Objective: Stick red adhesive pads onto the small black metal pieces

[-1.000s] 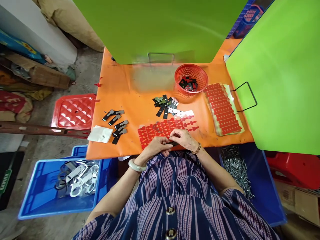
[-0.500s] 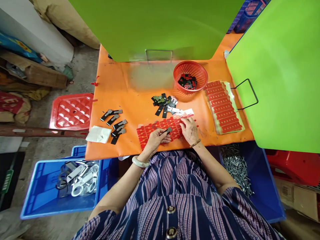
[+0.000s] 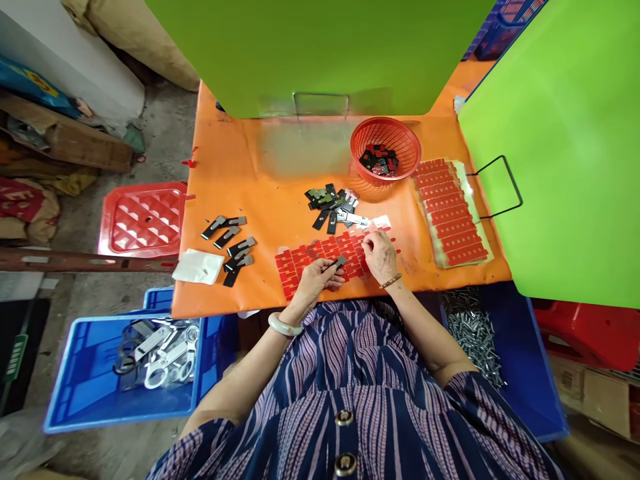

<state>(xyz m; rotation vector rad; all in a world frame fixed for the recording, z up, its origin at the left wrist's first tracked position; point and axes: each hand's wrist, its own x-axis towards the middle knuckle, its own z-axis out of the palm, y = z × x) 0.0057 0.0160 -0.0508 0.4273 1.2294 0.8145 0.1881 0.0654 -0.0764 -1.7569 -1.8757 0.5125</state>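
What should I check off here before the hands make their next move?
1. Left hand has hold of a black piece: ok.
2. Right hand is at the red sticker sheet: ok.
3. Right fingertips have a sticker between them: cannot tell, too small to make out.
4. Whole sticker sheet in view: not ok, the hands cover part of it.
5. Loose pile spread out singly: not ok, pieces overlap.
6. Red basket upright on the table: ok.
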